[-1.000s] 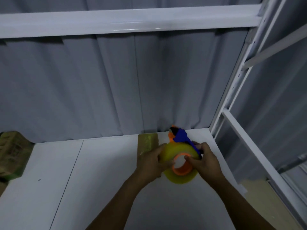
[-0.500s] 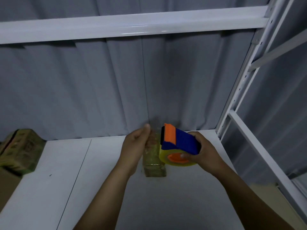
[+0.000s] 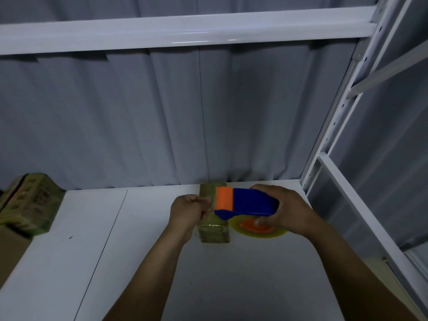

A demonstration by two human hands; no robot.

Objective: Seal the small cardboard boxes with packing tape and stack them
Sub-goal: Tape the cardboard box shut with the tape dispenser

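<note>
small box [image 3: 214, 230] on shelf [image 3: 139, 262] near back edge. right hand [image 3: 286, 213] grips tape dispenser [image 3: 245, 203] above it. left hand [image 3: 188, 212], fingers curled beside box's left side, grasp unclear. wide shelf stretch leftward to second box [image 3: 31, 205] at left edge.

Grey pleated curtain [image 3: 115, 123] is hanging across the whole back, folds running top to btm. White metal beam [image 3: 162, 33] is crossing horiz. up top, catching a strip of glare; light is looking dim overall. White shelf board [image 3: 92, 262] is lying below w/ a thin seam [image 3: 108, 235] running front to back on the L side. On the R, a perforated white upright [image 3: 335, 121] is rising at a slant, w/ a diag. brace [image 3: 389, 70] and a lower rail [image 3: 363, 212] branching off it.
</note>
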